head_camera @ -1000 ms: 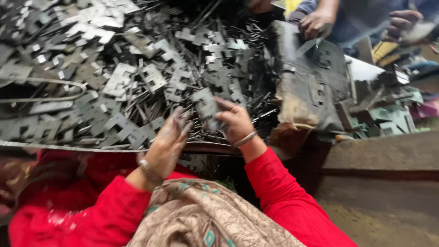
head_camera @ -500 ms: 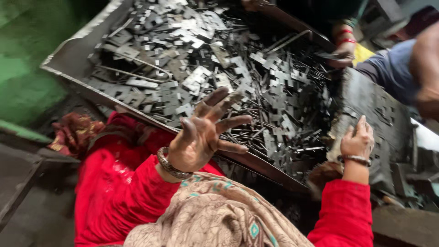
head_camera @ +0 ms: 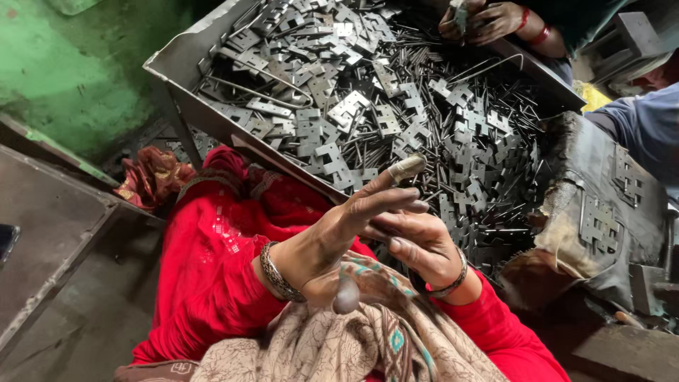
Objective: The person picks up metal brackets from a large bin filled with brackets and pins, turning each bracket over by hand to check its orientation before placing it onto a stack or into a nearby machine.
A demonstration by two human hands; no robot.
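Note:
My left hand (head_camera: 353, 219) is raised over my lap, its index finger stretched out with a pale wrap on the tip. It holds nothing. My right hand (head_camera: 417, 244) sits just beside and under it, fingers bent and touching the left hand's fingers, with nothing visible in them. Both wrists wear metal bangles and red sleeves. Just beyond the hands lies a metal tray (head_camera: 191, 85) heaped with flat grey metal plates (head_camera: 339, 113) and thin pins (head_camera: 467, 177).
Another person's hands (head_camera: 481, 21) work at the tray's far edge, and a blue sleeve (head_camera: 651, 134) is at the right. A dark worn block (head_camera: 601, 205) carrying a few plates stands right of the tray. At the left are a green wall (head_camera: 78, 71) and a grey ledge (head_camera: 49, 233).
My right hand has left the dark block at the right and come in against my left hand. My left hand's spread fingers have drawn together, the index still out.

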